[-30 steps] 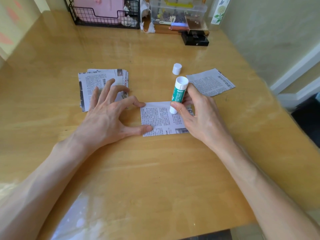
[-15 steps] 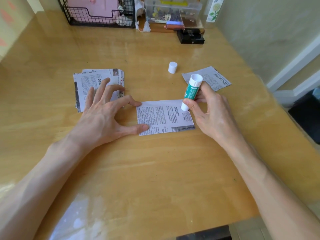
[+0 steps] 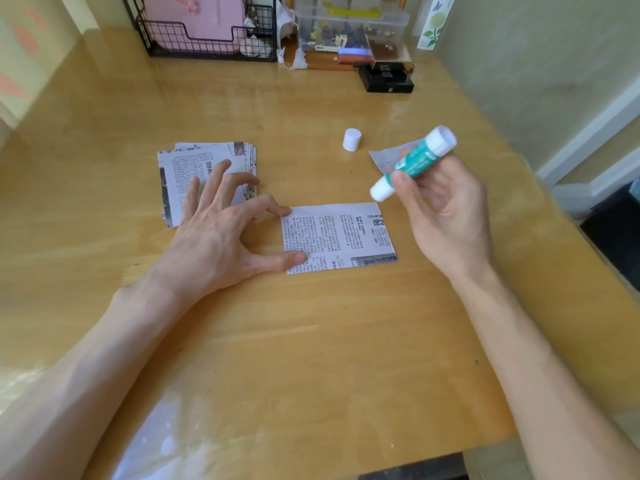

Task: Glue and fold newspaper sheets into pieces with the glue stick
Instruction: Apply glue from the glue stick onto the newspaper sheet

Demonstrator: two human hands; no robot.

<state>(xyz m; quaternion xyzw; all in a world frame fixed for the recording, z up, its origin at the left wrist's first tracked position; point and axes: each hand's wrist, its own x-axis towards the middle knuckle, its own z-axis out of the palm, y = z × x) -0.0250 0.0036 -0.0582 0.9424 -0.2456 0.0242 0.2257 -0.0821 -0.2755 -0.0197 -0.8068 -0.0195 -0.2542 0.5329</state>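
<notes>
**Glue stick held above the far right corner of the newspaper sheet**

Head view: Glue stick (image 3: 414, 161), green in the body with white ends, is gripped in the right hand (image 3: 446, 209). The thumb lies across its lower part and the fingers curl behind it. It is tilted, its upper end toward the far right and its lower white end pointing down and left at the far right corner of the newspaper sheet (image 3: 343, 233). That end appears to be off the paper and close to it. Its white cap (image 3: 352, 139) stands upright on the table (image 3: 311, 341), beyond the sheet and apart from the stick.

The sheet lies flat near the middle of the table, printed side up, with a dark strip along its near right edge. The left hand (image 3: 214, 233) is spread wide and holds nothing. Its thumb tip presses on the near left part of the sheet and its index fingertip touches the far left corner. The other fingers arch over a stack of newspaper pieces (image 3: 194, 164), which lies to the left of the sheet and slightly fanned.

Another newspaper piece (image 3: 382, 162) shows behind the glue stick, mostly hidden by the stick and the right hand.

At the far edge of the table stand a black wire basket (image 3: 207, 39) with a pink item inside, a clear plastic box (image 3: 349, 26) of small objects and a black box (image 3: 386, 77).
</notes>
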